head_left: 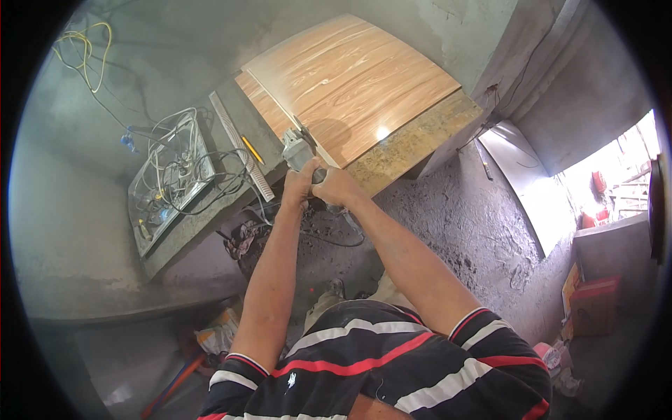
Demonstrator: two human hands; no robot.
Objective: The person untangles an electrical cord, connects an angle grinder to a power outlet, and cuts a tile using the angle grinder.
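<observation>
Both my hands are closed around an angle grinder (297, 148). My left hand (299, 183) grips its left side, and my right hand (336, 187) wraps its body from the right. The grinder's disc (304, 131) stands at a straight pale line across a wood-patterned tile (371, 77); how deep it sits I cannot tell. The tile lies on a worn slab (420, 135), with a narrow strip of it left of the line. Left of the grinder, a yellow pencil (253, 149) lies beside a long metal straightedge (231, 129).
A tray (207, 175) full of tangled cables stands at left. One dark cable loops below the grinder (350, 243). Yellow cord (87, 52) lies at upper left. A white sheet (518, 175) leans at right, near a red-brown box (595, 306). Haze hangs around the slab.
</observation>
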